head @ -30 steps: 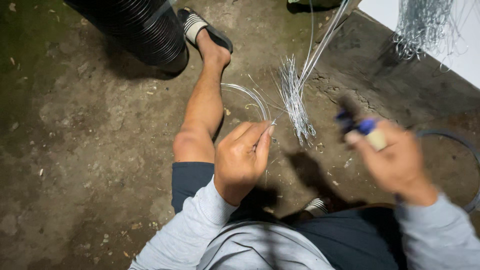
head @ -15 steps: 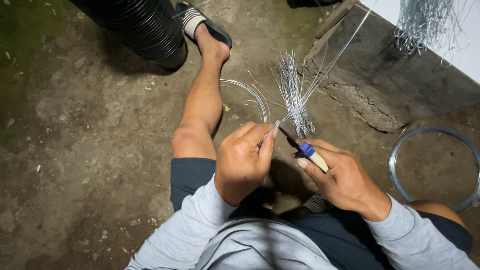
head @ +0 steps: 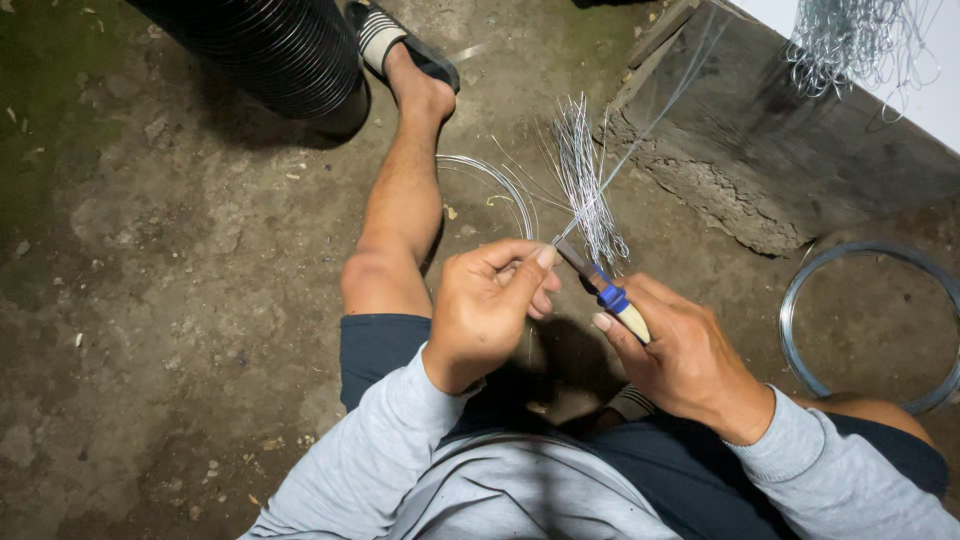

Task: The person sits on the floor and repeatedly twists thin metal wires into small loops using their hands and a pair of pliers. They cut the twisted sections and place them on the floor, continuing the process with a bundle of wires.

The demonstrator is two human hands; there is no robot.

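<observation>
My left hand (head: 487, 308) pinches the near end of a thin steel wire (head: 640, 140) that runs up and right toward the slab edge. My right hand (head: 678, 352) grips pliers (head: 598, 288) with blue and cream handles; their dark jaws meet the wire right at my left thumb tip. Just beyond the hands, a bundle of short cut wires (head: 585, 180) lies on the concrete floor. My bare left leg stretches forward, the foot in a striped sandal (head: 392, 40).
A black ribbed pipe (head: 270, 55) lies at the top left. A wire coil (head: 868, 325) rests on the floor at the right, and a smaller wire loop (head: 500, 185) beside my shin. A raised concrete slab (head: 790, 150) and a tangle of wire (head: 850, 45) sit at the top right.
My right hand swung in from the right with the pliers and brought the jaws onto the wire at my left fingertips. The left hand stayed almost still.
</observation>
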